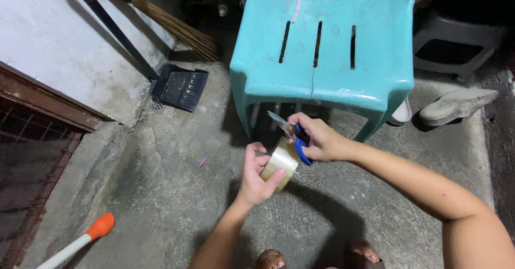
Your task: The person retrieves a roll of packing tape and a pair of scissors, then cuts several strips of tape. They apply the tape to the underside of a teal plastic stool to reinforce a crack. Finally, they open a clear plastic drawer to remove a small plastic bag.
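Note:
My left hand (256, 175) grips a roll of clear packing tape (280, 163), held up over the concrete floor. My right hand (317, 138) holds blue-handled scissors (294, 135), with the blades pointing up and left just above the roll. The two hands are close together in front of a turquoise plastic chair (322, 43). My feet (316, 258) show at the bottom edge.
A black dustpan (179, 86) and a straw broom (166, 19) lean by the white wall at left. A white stick with an orange tip (80, 239) lies at lower left. Pale shoes (456, 105) and a grey stool (456, 43) sit at right.

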